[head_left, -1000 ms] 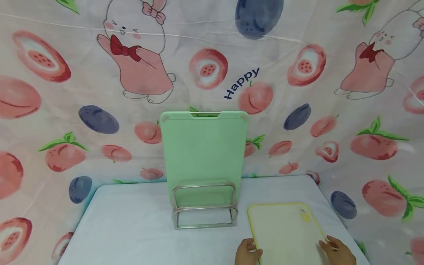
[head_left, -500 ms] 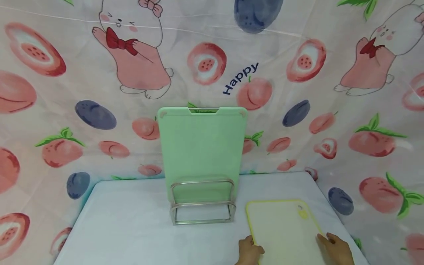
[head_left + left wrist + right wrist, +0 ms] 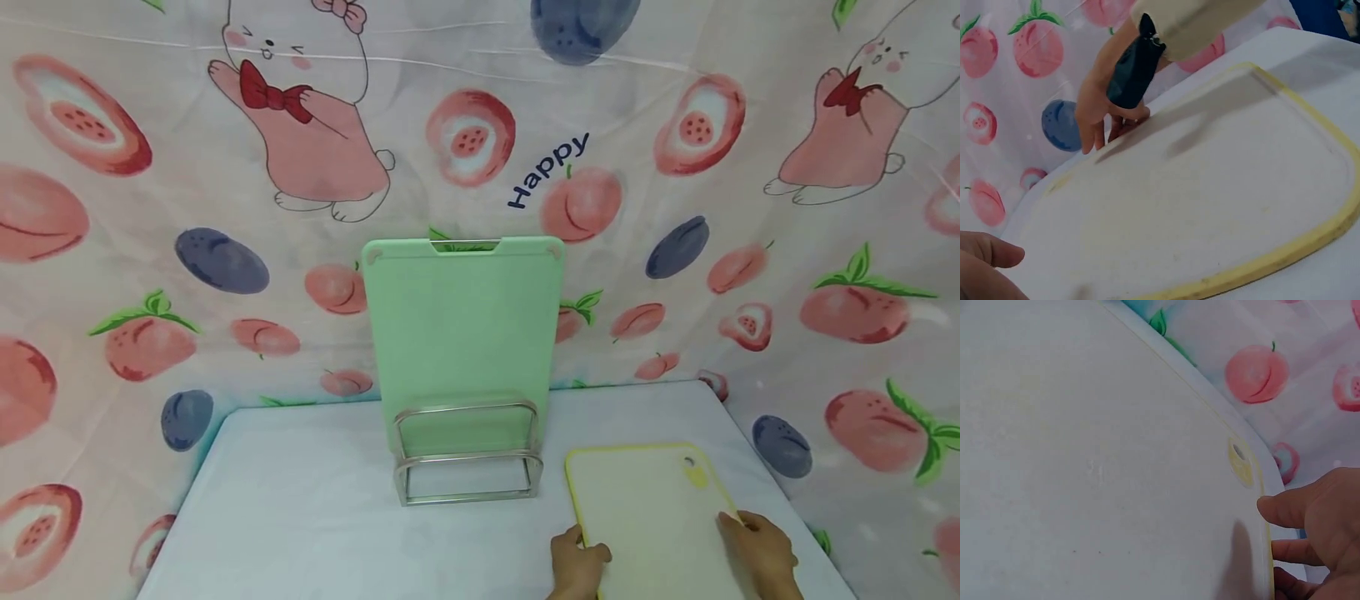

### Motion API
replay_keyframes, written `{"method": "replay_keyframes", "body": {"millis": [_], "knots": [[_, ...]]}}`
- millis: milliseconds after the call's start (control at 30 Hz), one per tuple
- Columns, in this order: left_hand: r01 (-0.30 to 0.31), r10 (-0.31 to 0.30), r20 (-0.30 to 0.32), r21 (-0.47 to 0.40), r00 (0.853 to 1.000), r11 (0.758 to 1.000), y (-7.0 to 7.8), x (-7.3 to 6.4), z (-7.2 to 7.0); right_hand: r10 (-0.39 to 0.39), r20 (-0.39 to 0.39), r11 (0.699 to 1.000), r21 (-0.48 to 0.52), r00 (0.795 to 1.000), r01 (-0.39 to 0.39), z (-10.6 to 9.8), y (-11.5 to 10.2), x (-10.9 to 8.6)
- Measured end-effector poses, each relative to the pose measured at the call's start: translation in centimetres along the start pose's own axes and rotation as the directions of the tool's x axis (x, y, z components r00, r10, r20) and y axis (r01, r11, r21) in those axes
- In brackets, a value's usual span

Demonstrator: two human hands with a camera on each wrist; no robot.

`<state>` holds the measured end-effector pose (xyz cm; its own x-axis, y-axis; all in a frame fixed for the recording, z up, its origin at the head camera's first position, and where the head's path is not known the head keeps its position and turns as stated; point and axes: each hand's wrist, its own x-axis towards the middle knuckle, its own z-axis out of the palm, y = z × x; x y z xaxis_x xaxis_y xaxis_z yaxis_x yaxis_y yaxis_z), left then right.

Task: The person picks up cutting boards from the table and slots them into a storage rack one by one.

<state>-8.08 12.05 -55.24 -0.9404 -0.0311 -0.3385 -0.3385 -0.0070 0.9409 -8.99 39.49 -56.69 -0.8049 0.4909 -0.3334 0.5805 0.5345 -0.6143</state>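
- Head view: behind your work hangs a pale fabric backdrop printed with peaches and rabbits (image 3: 622,100), meeting a table covered in white (image 3: 300,500). On it stands a silvery metal-wire rack (image 3: 468,457).
- Head view, what seems done: the pale-green rectangular cutting board (image 3: 462,325) stands on end in the far part of the rack, away from your hands.
- Head view, what seems left: the off-white, yellow-rimmed cutting board (image 3: 648,508) lies outside the rack, to its right and nearer you. You have it by both sides, so handling looks begun; it is not upright in the rack.
- Head view: your left hand (image 3: 577,562) holds the edge nearer the rack, thumb over the face and fingers curled at the side; your right hand (image 3: 761,542) grips the edge farther from the rack.
- Left wrist view: your left thumb shows over the near side; its other fingers are out of sight here. Whether the board is lifted, you cannot tell.
- Right wrist view: your right thumb and fingers pinch the rim beside the yellow hanging-hole patch (image 3: 1240,465), parted only by the board's edge.
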Motion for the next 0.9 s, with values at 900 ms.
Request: {"method": "replay_keyframes", "body": {"millis": [900], "knots": [[0.2, -0.146, 0.379, -0.107, 0.914, 0.974, 4.9, 1.1, -2.7, 0.083, -0.118, 0.969, 0.24, 0.99, -0.052, -3.2, -2.9, -0.4]]}}
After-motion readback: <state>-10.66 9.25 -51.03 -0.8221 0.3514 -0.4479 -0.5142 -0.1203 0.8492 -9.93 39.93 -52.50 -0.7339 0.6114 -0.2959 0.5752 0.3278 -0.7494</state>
